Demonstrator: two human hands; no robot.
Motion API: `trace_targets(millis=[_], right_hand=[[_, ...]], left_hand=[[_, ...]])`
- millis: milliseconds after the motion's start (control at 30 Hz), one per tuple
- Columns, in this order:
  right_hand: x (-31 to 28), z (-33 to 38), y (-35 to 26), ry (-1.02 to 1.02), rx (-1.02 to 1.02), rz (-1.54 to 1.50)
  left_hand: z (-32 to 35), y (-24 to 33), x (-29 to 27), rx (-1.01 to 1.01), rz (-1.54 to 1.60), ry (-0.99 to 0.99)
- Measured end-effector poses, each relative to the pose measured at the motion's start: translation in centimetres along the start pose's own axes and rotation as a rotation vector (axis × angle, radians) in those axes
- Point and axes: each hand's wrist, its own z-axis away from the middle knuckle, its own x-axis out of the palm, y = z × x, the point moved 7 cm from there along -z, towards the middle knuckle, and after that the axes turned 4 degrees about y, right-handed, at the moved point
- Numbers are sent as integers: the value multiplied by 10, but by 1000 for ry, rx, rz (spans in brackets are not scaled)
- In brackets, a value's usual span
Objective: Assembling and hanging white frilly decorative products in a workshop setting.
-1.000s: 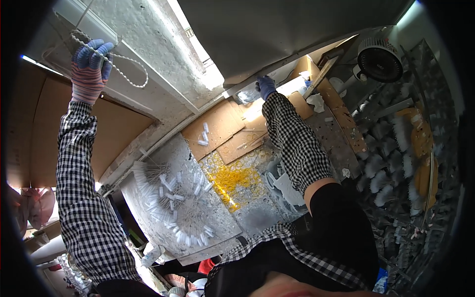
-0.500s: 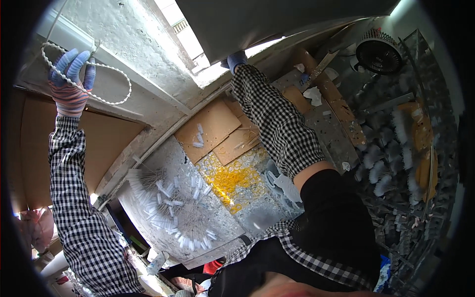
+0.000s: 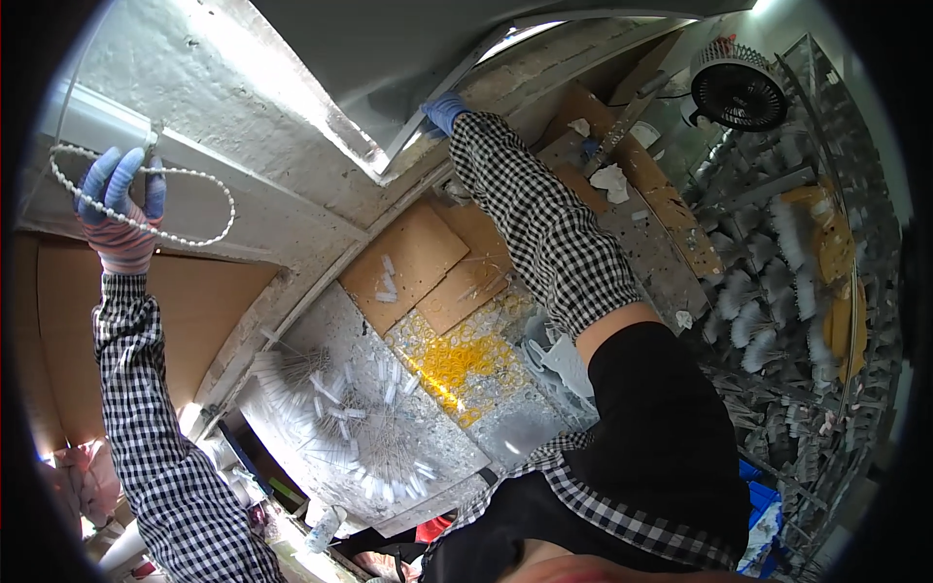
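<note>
My left hand (image 3: 117,216), in a striped glove with blue fingers, is raised at the far left. Its bent fingers hold a looped white beaded cord (image 3: 230,206) against a pale window frame. At the top centre, my gloved right hand (image 3: 444,111) has its fingers curled at the lower edge of a dark grey sheet (image 3: 408,39) that looks like a window blind. Part of this grip is hidden by the sheet edge and the sleeve. Bright light comes through a gap (image 3: 292,78) beside the sheet.
Below lie cardboard pieces (image 3: 413,255), yellow rubber bands (image 3: 462,364) and white-tipped thin-stemmed brushes (image 3: 340,418) on a worn bench. A black fan (image 3: 739,87) stands at upper right. Many greyish brushes (image 3: 753,335) crowd the right side. Brown cardboard (image 3: 146,340) stands behind my left arm.
My left hand has come down a little with the cord. The grey sheet's lower edge has shifted left and down, and more of my right hand shows at it. The view has tilted slightly.
</note>
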Motion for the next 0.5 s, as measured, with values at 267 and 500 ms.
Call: trace_targets(millis=[267, 500], right_hand=[[-3, 2, 33, -180, 462, -274], [6, -25, 69, -99, 300, -242]], left_hand=[[6, -1, 12, 29, -18, 19], [3, -10, 12, 14, -54, 3]])
